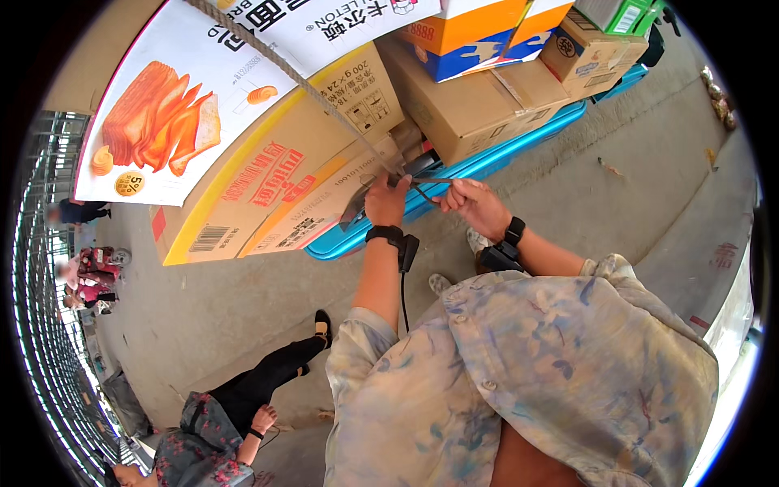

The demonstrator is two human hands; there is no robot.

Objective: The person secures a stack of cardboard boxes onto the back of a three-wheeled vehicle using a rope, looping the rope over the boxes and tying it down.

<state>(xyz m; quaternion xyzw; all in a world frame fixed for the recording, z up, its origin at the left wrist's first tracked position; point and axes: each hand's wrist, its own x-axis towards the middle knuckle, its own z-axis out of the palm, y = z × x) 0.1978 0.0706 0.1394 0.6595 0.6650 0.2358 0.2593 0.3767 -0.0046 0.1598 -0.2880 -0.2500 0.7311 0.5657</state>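
Note:
A grey braided rope (300, 79) runs tight over the stacked cartons from the top left down to my left hand (385, 201). The fingers of this hand are closed around its lower end. My right hand (480, 209) is to the right, thumb and fingers pinched on a thin dark cord (423, 194). That cord stretches between both hands. Just beyond them a black piece (422, 165) sits by the cartons; its kind is unclear. Both hands are at the near side of a bright blue platform (519, 140) that bears the cartons.
A large printed bread carton (268, 191) stands at left under a white printed panel (174, 174). Brown cartons (479, 105), orange-and-blue boxes (466, 36) and a green box (623, 18) are stacked at right. Another person (268, 369) is on the concrete floor at lower left.

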